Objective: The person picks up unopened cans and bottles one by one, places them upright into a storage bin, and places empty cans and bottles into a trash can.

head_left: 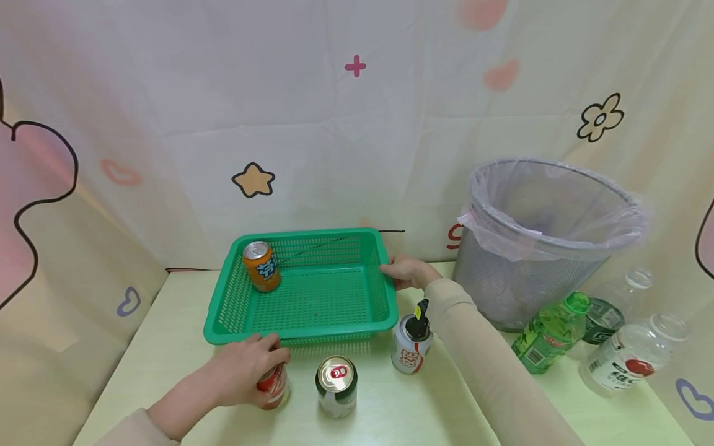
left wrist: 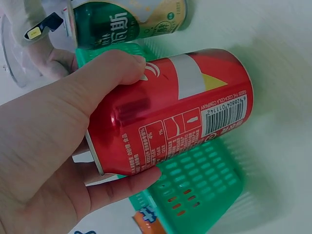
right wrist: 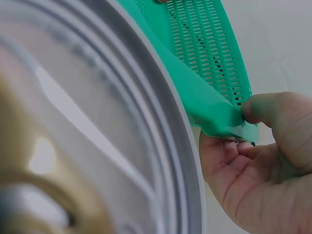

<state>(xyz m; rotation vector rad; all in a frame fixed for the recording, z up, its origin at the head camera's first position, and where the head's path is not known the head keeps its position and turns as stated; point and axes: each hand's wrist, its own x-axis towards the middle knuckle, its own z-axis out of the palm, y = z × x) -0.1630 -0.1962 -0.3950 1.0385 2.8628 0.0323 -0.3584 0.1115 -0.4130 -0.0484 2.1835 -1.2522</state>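
A red Coca-Cola can [left wrist: 170, 112] is gripped from above by my left hand [head_left: 240, 371], thumb on one side and fingers on the other. It stands at the near left of a green plastic basket [head_left: 312, 331]. My right hand [head_left: 411, 272] pinches the basket's right rim between thumb and fingers, plainly seen in the right wrist view. Inside the basket's left end sits an orange soda can [head_left: 262, 267]. In front of the basket stand a green-and-white can [head_left: 337, 387] and a white can [head_left: 409, 353], the latter partly covered by the black wrist camera.
At the right stands a mesh bin [head_left: 496, 285] lined with a clear bag. Beside it are a green plastic bottle [head_left: 552, 334], a clear bottle with a dark label [head_left: 605, 316] and a clear bottle with a white label [head_left: 630, 356]. A patterned curtain [head_left: 312, 124] hangs behind the table.
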